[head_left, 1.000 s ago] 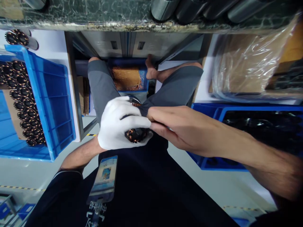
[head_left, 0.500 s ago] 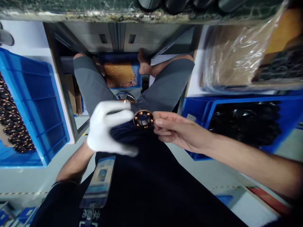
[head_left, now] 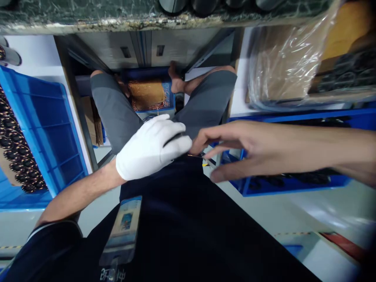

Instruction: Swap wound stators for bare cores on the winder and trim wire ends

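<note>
My left hand (head_left: pixel 155 148), in a white glove, is closed with its fingers curled over in front of my lap. A little of something dark shows between its fingers, too hidden to name. My bare right hand (head_left: pixel 246 147) is just to the right, fingers apart, thumb lower and index fingertip close to the glove's fingertips. Nothing shows in its grasp. The dark ring with copper windings seen earlier is not visible now.
A blue crate (head_left: pixel 55 129) of copper-wound parts (head_left: pixel 20 160) stands at left. Another blue crate (head_left: pixel 293 187) with black parts lies behind my right arm. Plastic-wrapped cardboard (head_left: pixel 284 66) is upper right. A worn bench edge (head_left: pixel 117 24) crosses the top; a blue bin (head_left: pixel 149 109) sits between the feet.
My left hand has moved right and its spread fingers have closed. My right hand has let go of the ring, opened and come further into view. The ring has gone out of sight.
</note>
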The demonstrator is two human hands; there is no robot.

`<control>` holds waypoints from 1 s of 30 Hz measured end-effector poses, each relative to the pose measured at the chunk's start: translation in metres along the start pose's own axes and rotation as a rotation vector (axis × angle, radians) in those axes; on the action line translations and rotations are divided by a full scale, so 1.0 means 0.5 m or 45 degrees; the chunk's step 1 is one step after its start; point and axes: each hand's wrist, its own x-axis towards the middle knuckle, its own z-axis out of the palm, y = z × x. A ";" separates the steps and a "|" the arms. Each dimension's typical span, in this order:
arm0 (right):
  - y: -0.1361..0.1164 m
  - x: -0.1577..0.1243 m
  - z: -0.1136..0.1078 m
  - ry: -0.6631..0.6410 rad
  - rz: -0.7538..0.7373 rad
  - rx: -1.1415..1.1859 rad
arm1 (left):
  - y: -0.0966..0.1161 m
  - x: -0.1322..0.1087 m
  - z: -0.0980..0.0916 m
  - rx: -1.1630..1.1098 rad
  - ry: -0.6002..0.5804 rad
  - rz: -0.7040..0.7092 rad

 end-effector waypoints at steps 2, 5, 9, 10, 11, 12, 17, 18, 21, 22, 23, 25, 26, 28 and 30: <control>0.021 0.016 0.020 -0.194 0.136 0.326 | -0.001 0.013 -0.006 -0.044 -0.062 0.017; 0.031 0.039 0.047 -0.056 0.023 0.170 | 0.004 0.016 -0.004 -0.326 -0.206 -0.187; -0.004 0.039 0.043 0.269 -0.304 -0.414 | 0.009 -0.009 0.001 -0.612 -0.392 -0.418; -0.014 0.034 0.033 0.309 -0.372 -0.525 | 0.010 -0.015 0.000 -0.584 -0.394 -0.425; -0.022 0.027 0.022 0.354 -0.418 -0.618 | 0.012 -0.018 -0.004 -0.530 -0.362 -0.437; -0.027 0.020 0.010 0.409 -0.435 -0.688 | 0.015 -0.019 -0.009 -0.455 -0.300 -0.452; -0.002 0.005 -0.014 0.138 -0.050 -0.157 | 0.027 0.009 -0.035 0.065 -0.034 -0.148; 0.007 0.008 -0.007 0.006 0.029 0.000 | 0.028 0.015 -0.037 0.136 -0.037 -0.063; 0.022 0.024 0.024 -0.122 0.098 0.169 | 0.029 0.020 -0.035 0.136 -0.077 -0.025; 0.020 0.029 0.033 -0.062 0.042 0.096 | 0.028 0.017 -0.031 0.071 -0.086 -0.093; 0.016 0.032 0.039 0.032 -0.044 -0.042 | 0.027 0.012 -0.026 -0.025 -0.083 -0.204; 0.003 0.034 0.042 0.233 -0.257 -0.431 | 0.024 0.000 -0.014 -0.379 -0.148 -0.485; -0.004 0.033 0.038 0.321 -0.368 -0.632 | 0.023 -0.006 -0.009 -0.642 -0.220 -0.625; -0.012 0.027 0.024 0.471 -0.573 -0.942 | 0.020 -0.017 -0.004 -1.167 -0.317 -0.846; -0.013 0.014 0.005 0.621 -0.705 -1.086 | 0.014 -0.025 -0.014 -1.471 -0.228 -0.920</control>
